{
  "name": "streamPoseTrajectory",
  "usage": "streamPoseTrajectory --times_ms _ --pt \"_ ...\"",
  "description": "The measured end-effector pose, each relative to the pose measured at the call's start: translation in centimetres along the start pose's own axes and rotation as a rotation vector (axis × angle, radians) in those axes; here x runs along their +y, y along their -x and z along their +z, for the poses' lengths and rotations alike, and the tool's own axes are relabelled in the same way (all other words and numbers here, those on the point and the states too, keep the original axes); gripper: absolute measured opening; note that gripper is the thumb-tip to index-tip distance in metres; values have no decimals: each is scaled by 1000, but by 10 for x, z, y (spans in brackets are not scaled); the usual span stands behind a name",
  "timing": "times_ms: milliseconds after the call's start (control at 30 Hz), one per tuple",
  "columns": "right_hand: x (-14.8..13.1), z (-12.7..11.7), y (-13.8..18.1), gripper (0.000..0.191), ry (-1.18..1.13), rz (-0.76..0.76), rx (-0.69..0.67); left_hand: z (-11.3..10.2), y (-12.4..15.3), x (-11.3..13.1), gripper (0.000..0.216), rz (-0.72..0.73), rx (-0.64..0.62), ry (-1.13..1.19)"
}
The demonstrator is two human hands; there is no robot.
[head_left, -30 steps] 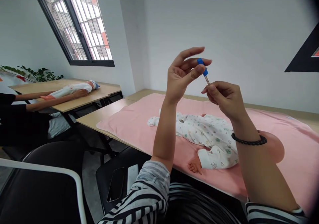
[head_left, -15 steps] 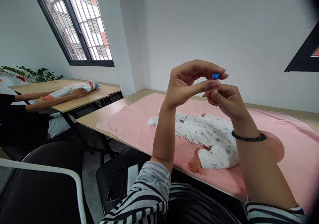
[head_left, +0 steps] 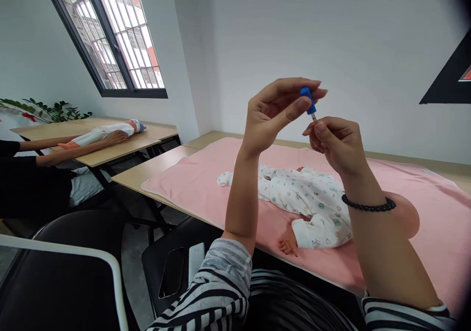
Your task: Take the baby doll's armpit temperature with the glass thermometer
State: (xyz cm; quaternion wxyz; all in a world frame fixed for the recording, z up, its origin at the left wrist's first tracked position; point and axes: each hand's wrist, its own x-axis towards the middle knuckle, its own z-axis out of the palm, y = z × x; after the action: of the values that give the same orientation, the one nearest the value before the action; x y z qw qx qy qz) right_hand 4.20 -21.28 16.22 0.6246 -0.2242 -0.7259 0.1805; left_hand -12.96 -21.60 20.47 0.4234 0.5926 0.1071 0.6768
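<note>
Pink blanket [head_left: 206, 184] under a baby doll [head_left: 305, 198], below both raised hands.

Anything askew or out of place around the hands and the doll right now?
Nothing stands out. Left hand and right hand pinch a blue-capped thermometer above the baby doll, which lies flat on the pink blanket.

Striped sleeves [head_left: 221, 287], black bead bracelet [head_left: 369, 205]

- We saw a baby doll [head_left: 305, 203] in a printed romper lying on a pink blanket [head_left: 206, 184].
- We noted a swaddled doll [head_left: 106, 131] on a far table [head_left: 110, 154], under another person's hand [head_left: 117, 137].
- A window [head_left: 114, 37] and a plant [head_left: 47, 110] stood at left.
</note>
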Motion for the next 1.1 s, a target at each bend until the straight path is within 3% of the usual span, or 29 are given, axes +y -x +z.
streamPoseTrajectory --times_ms 100,233,333,600,900,1100 --pt "-10 5 1 28 63 0 107 -2 -2 4 22 20 -108 64" --pt "-22 9 3 25 107 25 152 -9 -6 -2 37 52 -181 146" --pt "-28 10 4 25 130 21 155 -16 -11 -11 54 19 -170 197" --pt "-39 17 8 24 241 7 232 -29 -37 -34 43 -16 -129 229" --pt "-47 25 12 19 355 -18 294 -21 -44 -43 44 -39 -140 205" --pt "-44 26 11 19 307 -21 332 -21 -67 -52 44 -64 -116 237"
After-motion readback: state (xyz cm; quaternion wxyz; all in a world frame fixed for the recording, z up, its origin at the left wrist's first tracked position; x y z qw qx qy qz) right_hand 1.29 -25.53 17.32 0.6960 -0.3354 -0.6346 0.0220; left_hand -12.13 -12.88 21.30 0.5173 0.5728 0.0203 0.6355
